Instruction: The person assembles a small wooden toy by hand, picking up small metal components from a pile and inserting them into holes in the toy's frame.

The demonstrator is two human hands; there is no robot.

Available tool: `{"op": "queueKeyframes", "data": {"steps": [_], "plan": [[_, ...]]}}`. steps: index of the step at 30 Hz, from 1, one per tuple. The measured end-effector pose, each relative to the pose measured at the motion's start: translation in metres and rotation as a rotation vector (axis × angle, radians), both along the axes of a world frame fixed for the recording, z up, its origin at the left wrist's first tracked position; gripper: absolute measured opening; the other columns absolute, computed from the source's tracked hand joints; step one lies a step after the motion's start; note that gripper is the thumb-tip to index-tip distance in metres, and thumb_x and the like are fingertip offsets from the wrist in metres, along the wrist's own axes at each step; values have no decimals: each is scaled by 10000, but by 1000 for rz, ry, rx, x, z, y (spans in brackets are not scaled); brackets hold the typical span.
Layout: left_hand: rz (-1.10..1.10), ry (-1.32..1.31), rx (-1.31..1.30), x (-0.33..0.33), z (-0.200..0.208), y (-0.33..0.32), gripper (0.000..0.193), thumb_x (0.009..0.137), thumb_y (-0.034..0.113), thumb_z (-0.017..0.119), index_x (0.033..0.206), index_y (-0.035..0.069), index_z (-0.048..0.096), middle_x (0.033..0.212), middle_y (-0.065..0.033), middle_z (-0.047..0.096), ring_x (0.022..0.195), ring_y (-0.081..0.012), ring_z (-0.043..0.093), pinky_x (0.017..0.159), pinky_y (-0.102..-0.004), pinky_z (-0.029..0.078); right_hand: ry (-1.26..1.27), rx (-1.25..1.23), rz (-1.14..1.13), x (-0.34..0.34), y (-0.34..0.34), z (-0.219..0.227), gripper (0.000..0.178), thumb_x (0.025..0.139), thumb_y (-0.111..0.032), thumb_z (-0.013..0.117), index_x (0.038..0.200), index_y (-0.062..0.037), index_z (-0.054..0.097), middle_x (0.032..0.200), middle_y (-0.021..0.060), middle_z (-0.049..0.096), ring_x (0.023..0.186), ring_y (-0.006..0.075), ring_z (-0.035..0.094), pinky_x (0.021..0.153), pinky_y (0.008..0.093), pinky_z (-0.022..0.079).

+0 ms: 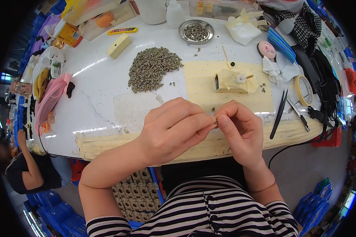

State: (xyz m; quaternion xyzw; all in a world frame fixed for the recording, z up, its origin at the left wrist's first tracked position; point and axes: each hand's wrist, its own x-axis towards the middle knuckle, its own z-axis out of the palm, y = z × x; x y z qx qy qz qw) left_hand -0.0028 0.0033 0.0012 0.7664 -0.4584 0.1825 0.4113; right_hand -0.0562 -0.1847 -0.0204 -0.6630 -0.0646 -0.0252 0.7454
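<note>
My left hand (177, 130) and my right hand (241, 132) meet above the near edge of the table, fingertips pinched together. Between them is a tiny metal part (216, 123), mostly covered by the fingers, so its exact shape cannot be made out. One more small metal piece (213, 109) lies on the table just beyond the fingertips. Farther off to the left spreads a large heap of small grey metal parts (152, 69). A block wrapped in cream tape (230, 82), with a white tip and a thin stick on it, stands beyond my right hand.
Black tweezers (279, 114), a utility knife (299, 113) and a tape roll (303, 90) lie at the right. A round metal dish (196, 32) of small parts sits at the back. Left are a yellowish block (119, 46) and a pink bag (53, 98). Another person (31, 170) sits far left.
</note>
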Motion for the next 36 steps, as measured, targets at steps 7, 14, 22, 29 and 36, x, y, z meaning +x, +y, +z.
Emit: {"op": "queueKeyframes", "data": {"steps": [7, 14, 22, 29, 36], "plan": [[-82, 73, -100, 5, -4, 0, 274, 693, -42, 808, 943, 27, 723, 830, -70, 663, 692, -201, 634, 565, -289, 502, 80, 158, 109, 0, -3, 3, 93, 994, -67, 600, 965, 20, 609, 873, 14, 618, 818, 71, 574, 765, 226, 478], [-2, -13, -44, 3, -3, 0, 299, 667, -65, 812, 939, 14, 715, 822, -78, 657, 688, -203, 637, 558, -288, 503, 30, 177, 37, 0, 1, 0, 53, 958, -36, 640, 957, 17, 632, 882, 26, 641, 826, 78, 591, 748, 235, 478], [131, -164, 59, -2, -3, -2, 305, 600, -31, 807, 883, 17, 704, 779, -74, 638, 653, -216, 629, 537, -300, 499, -590, -609, -308, 3, 10, 1, 154, 755, 47, 771, 874, -3, 689, 850, 109, 668, 730, 233, 628, 641, 302, 493], [125, -132, 44, -2, -4, -1, 293, 604, -20, 813, 875, 26, 709, 779, -69, 643, 653, -213, 631, 543, -298, 500, -430, -458, -268, 3, 8, -1, 136, 766, 48, 762, 864, -4, 684, 817, 101, 663, 716, 216, 620, 638, 291, 484], [73, -65, 23, -1, -4, -1, 287, 620, -31, 818, 882, 27, 716, 774, -70, 646, 648, -211, 629, 536, -303, 493, -132, -192, -143, 1, 3, 0, 54, 860, 4, 710, 865, 9, 657, 806, 62, 645, 725, 126, 596, 664, 252, 477]]}}
